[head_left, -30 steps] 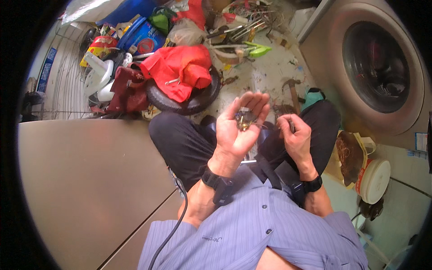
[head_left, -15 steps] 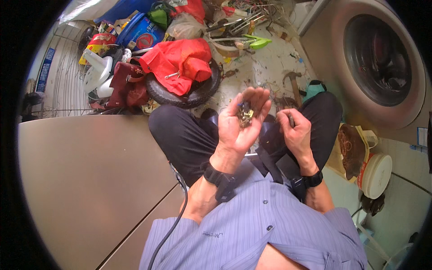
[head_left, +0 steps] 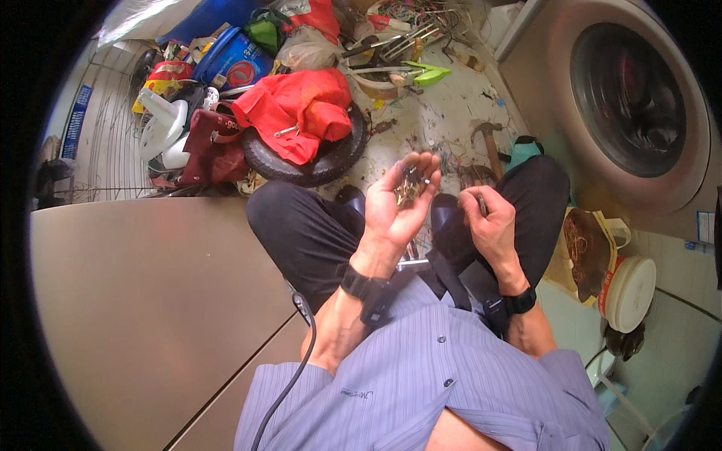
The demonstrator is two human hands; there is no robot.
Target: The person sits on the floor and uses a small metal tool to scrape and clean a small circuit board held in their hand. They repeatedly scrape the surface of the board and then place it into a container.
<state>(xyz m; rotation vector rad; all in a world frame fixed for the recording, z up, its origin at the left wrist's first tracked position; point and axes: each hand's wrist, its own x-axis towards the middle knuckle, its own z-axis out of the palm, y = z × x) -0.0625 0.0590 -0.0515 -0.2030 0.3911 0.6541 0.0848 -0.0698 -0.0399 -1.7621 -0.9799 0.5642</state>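
Note:
My left hand (head_left: 387, 214) is cupped, palm up, above the floor between my knees. In its palm lies a small heap of mixed bits (head_left: 410, 186), dark, brassy and whitish, too small to name one by one. To the right of it, apart from it, my right hand (head_left: 492, 229) is closed with the knuckles up. A small dark piece (head_left: 482, 204) sticks out between its thumb and forefinger; its kind cannot be made out.
A claw hammer (head_left: 490, 146) lies beyond my right hand among scattered scraps. Far left, a red cloth (head_left: 289, 101) covers part of a black tyre (head_left: 274, 167). A washing machine (head_left: 553, 90) stands right, above a bag of copper-coloured wire (head_left: 583, 259) and a white-lidded bucket (head_left: 632, 293).
The bits in my left palm have shifted, and a whitish one now shows near the fingers. The left fingers have curled in slightly. My right hand has barely moved.

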